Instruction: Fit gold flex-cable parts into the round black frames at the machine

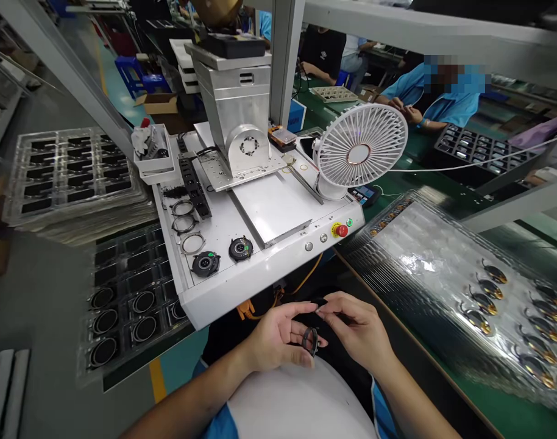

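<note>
My left hand [278,338] is in front of my body at the machine's front edge, with its fingers curled round a dark round watch case frame [305,342]. My right hand [358,332] is pinched close to the left index fingertip; whatever lies between its fingers is too small to name. On the white machine top [223,286] sit two black watch bodies with sensor backs, one at the corner [206,264] and another to its right [241,248]. Behind them several round watch frames [193,243] lie in a column.
A metal press fixture [242,122] and a white fan [361,146] stand on the machine, with a red stop button [341,230] at its front. Stacked clear trays [72,177] are at left. At right, a clear tray [425,250] bears orange-edged parts. A person in blue [465,103] sits opposite.
</note>
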`<act>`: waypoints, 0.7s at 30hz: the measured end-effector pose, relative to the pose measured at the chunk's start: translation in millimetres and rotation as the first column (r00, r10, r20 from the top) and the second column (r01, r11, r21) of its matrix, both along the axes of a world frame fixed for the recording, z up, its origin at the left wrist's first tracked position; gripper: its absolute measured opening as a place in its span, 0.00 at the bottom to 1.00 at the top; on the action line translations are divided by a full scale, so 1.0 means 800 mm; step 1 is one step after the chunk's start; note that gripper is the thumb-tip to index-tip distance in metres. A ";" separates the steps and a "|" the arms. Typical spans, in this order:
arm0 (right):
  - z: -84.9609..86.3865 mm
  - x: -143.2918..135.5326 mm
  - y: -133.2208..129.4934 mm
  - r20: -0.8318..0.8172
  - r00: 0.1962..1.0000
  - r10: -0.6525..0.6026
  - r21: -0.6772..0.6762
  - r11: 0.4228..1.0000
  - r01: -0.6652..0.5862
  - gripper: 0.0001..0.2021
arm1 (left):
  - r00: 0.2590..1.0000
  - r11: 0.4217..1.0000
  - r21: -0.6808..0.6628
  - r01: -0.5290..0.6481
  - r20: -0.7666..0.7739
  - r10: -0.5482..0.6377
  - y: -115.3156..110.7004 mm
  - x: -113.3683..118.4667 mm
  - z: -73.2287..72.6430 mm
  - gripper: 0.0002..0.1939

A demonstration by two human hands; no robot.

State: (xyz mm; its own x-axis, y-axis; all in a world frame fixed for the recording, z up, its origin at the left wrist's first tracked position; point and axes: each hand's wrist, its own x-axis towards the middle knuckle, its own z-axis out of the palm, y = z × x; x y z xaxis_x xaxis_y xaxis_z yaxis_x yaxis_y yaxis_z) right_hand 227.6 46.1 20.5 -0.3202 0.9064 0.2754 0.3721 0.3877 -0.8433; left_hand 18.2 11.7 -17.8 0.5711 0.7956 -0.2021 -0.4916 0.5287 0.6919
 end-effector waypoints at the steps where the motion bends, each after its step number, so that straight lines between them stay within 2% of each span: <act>1: 0.000 -0.001 0.000 0.002 1.000 0.000 0.002 1.000 0.000 0.07 | 1.000 1.000 0.002 -0.005 -0.010 0.005 -0.001 -0.001 0.001 0.52; 6: 0.000 -0.007 -0.003 -0.009 1.000 -0.021 0.013 1.000 0.021 0.08 | 0.998 0.998 -0.035 -0.059 -0.023 0.058 -0.004 -0.004 0.003 0.53; 9: 0.009 -0.008 0.009 -0.015 0.999 -0.038 0.063 0.997 0.039 0.07 | 0.989 0.990 -0.027 -0.140 -0.056 0.139 -0.003 -0.010 0.001 0.54; 12: 0.028 -0.011 0.048 -0.089 0.993 -0.080 0.011 0.997 0.082 0.07 | 0.972 0.976 0.012 -0.217 -0.095 0.217 -0.001 -0.018 0.003 0.53; 16: 0.057 -0.033 0.126 -0.252 0.955 -0.153 -0.268 0.960 0.083 0.16 | 0.966 0.976 0.040 -0.215 -0.137 0.219 -0.004 -0.022 0.012 0.54; 18: 0.068 -0.051 0.160 -0.243 0.953 -0.181 -0.375 0.924 0.080 0.18 | 0.961 0.973 0.045 -0.225 -0.156 0.229 -0.008 -0.022 0.014 0.54; 21: 0.072 -0.078 0.192 -0.151 0.957 -0.248 -0.450 0.879 0.157 0.14 | 0.952 0.968 0.061 -0.245 -0.174 0.252 -0.015 -0.026 0.012 0.54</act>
State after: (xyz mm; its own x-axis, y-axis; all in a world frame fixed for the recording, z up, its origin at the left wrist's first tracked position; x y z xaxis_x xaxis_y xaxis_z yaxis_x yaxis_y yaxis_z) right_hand 165.0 199.6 78.3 -0.0967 0.9883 -0.1176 0.2108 -0.0951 -0.9729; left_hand -2.8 -0.2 -8.2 0.3117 0.9169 -0.2492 -0.4706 0.3768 0.7978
